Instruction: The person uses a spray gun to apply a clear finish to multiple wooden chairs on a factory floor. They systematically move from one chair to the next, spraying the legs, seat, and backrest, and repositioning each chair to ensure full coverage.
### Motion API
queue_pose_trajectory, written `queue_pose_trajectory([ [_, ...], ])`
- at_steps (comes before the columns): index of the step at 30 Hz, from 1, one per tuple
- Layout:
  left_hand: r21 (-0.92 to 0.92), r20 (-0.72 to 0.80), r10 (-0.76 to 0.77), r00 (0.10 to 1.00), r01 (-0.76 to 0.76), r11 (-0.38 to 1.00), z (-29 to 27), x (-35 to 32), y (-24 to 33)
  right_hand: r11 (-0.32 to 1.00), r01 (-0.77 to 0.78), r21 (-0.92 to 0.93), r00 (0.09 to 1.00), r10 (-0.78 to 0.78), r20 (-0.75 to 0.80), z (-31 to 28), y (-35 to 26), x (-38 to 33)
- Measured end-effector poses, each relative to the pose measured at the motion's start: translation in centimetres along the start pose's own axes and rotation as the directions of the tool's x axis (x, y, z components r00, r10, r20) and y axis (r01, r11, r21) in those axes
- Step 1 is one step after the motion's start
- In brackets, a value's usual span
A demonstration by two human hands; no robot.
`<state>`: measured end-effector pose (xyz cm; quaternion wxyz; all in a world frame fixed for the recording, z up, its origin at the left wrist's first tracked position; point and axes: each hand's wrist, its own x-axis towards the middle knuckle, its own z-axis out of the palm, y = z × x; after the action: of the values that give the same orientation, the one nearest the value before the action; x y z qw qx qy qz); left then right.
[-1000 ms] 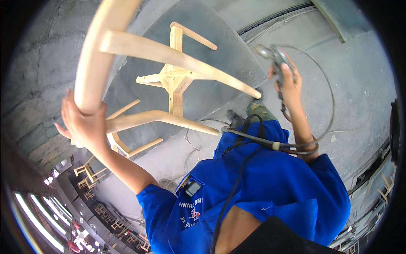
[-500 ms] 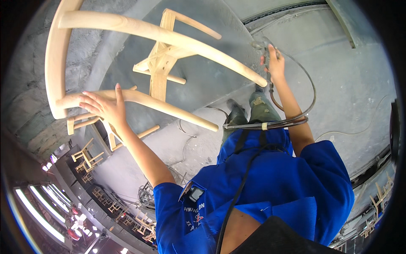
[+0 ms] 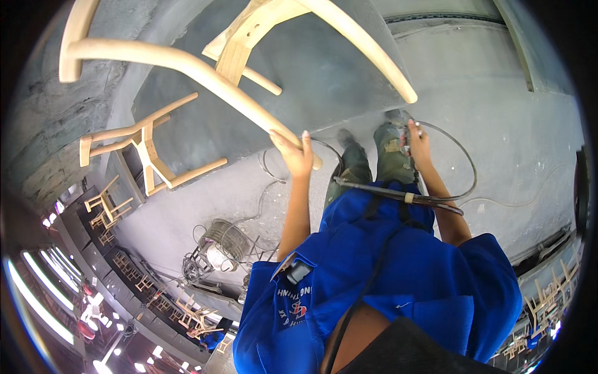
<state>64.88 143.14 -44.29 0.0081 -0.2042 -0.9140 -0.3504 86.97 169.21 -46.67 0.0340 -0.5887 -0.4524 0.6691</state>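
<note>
Both hands are gripping: my left hand [image 3: 294,153] is closing around a leg of the chair [image 3: 205,68] raised before me, while my right hand [image 3: 416,138] is holding a hose [image 3: 461,187] tool low beside my knee. One-handed, the chair could be twisting loose and dropping; the hose looping around my legs could be tripping me.

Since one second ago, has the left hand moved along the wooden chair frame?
Yes. The left hand slid from the chair frame's curved bend down its rail to the tip.
</note>
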Motion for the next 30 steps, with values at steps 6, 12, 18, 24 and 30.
queue_pose_trajectory([
  [6, -0.083, -0.019, 0.001, 1.000, -0.003, 0.997, 0.0, 0.9, -2.6, 0.932, 0.237, 0.276, 0.926, -0.302, 0.225, 17.2, -8.3, -0.9],
  [12, -0.044, -0.123, 0.119, 0.985, -0.125, 0.991, -1.4, 5.8, -3.4, 0.770, 0.235, 0.593, 0.859, -0.451, 0.245, 31.1, -15.0, 0.0],
  [18, -0.131, -0.114, 0.073, 0.991, -0.088, 0.987, -2.8, 8.6, -3.6, 0.831, 0.041, 0.555, 0.981, -0.139, 0.136, 34.0, -9.7, 3.0],
  [24, -0.171, -0.101, 0.040, 0.994, -0.057, 0.984, -3.1, 9.1, -3.8, 0.849, -0.173, 0.499, 0.984, 0.176, 0.042, 30.6, -1.2, 3.7],
  [30, -0.227, -0.117, 0.021, 0.993, -0.047, 0.973, -2.8, 9.4, -4.3, 0.564, -0.267, 0.782, 0.959, 0.073, 0.275, 31.1, -2.3, 7.0],
])
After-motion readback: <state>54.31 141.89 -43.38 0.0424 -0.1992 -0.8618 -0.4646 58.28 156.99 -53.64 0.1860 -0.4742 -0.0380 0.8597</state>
